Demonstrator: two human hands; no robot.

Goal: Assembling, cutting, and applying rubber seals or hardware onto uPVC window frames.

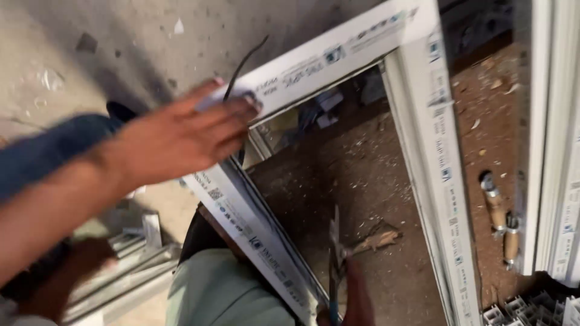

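Note:
A white plastic window frame (441,151) with printed protective film lies tilted over a brown worktop, one corner at the upper left. My left hand (181,136), blurred by motion, reaches across with its fingers stretched flat onto that corner. A thin black rubber strip (246,59) curls up from the frame right beside the fingertips. At the bottom edge my right hand (356,302) grips a slim metal tool (334,253) that points up inside the frame opening, close to the lower left bar (254,235).
Two wooden-handled tools (500,217) lie on the dusty brown worktop (362,175) right of the frame. Another white profile (559,151) runs down the right edge. White profile offcuts (531,308) sit at the bottom right, and more lengths (121,271) lie on the concrete floor at left.

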